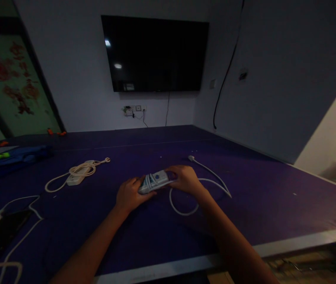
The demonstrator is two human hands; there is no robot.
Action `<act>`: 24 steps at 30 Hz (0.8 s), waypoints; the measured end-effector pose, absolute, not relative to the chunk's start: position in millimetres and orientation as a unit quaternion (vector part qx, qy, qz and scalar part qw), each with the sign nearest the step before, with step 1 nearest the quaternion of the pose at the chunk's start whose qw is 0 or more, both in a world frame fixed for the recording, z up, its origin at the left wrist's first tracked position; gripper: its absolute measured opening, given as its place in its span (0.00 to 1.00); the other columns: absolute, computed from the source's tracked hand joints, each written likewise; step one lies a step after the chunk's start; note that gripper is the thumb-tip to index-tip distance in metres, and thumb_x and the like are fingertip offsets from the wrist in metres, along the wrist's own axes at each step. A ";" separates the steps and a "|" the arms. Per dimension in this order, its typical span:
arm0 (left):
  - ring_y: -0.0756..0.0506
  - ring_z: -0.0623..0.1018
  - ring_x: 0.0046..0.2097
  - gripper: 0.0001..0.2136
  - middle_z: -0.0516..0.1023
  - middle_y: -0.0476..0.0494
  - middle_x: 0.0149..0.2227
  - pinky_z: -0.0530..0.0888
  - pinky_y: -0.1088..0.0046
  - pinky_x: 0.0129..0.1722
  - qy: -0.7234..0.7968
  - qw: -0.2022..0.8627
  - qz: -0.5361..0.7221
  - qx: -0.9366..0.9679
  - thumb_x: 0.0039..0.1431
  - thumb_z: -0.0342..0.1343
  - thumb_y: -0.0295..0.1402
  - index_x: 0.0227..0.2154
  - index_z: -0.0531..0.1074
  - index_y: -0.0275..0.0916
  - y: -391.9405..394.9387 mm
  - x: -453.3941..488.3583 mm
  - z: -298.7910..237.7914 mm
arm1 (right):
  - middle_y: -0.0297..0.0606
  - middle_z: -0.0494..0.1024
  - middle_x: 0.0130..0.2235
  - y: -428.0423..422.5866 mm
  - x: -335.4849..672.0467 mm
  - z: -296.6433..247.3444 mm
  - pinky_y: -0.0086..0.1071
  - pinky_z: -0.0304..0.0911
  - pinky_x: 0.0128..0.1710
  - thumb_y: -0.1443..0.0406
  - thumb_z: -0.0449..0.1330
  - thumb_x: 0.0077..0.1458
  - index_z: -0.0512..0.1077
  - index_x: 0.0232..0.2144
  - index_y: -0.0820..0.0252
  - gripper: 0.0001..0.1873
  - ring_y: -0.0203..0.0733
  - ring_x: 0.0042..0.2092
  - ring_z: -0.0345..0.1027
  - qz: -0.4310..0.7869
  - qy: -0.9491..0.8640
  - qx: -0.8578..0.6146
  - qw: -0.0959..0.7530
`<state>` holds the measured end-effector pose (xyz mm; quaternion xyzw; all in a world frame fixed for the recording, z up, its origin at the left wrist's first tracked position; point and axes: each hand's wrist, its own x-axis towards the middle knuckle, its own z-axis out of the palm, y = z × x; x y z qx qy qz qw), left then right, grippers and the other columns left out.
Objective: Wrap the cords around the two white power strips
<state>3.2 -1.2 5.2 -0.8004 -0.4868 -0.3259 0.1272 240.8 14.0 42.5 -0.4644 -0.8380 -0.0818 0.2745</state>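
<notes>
A white power strip is held between my two hands just over the purple tabletop, with turns of its own cord wrapped round its left part. My left hand grips the left end, thumb along the near side. Around the right end, the fingers of my right hand are closed. The loose white cord loops on the table beneath and right of my right hand, ending in a plug farther back.
Another power strip with a coiled cord lies to the left. At the left edge are a dark flat device with a white cable and a blue cloth. A television hangs on the back wall; a black cable dangles at the right.
</notes>
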 end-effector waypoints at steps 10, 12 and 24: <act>0.40 0.78 0.37 0.25 0.80 0.37 0.35 0.65 0.72 0.29 -0.704 0.022 -0.365 -0.609 0.48 0.54 0.52 0.43 0.75 0.39 14.3 -29.2 22.0 | 0.36 0.75 0.23 43.9 279.7 17.2 0.27 0.56 0.26 0.46 0.56 0.48 0.75 0.24 0.66 0.26 0.36 0.26 0.66 0.292 -0.806 -0.455 0.239; 0.39 0.77 0.36 0.25 0.80 0.37 0.33 0.64 0.72 0.28 -0.720 0.010 -0.373 -0.586 0.47 0.54 0.52 0.40 0.76 0.38 17.1 -32.9 21.3 | 0.39 0.75 0.25 47.3 278.4 11.5 0.28 0.58 0.28 0.46 0.51 0.52 0.75 0.25 0.67 0.29 0.37 0.27 0.66 0.308 -0.798 -0.446 0.265; 0.41 0.76 0.30 0.31 0.79 0.38 0.28 0.66 0.70 0.27 -0.710 -0.075 -0.518 -0.471 0.45 0.53 0.57 0.39 0.77 0.34 33.3 -60.3 18.8 | 0.47 0.76 0.39 71.1 302.8 -10.8 0.37 0.57 0.49 0.74 0.55 0.48 0.74 0.33 0.65 0.10 0.47 0.46 0.66 -0.030 -0.799 -0.547 0.248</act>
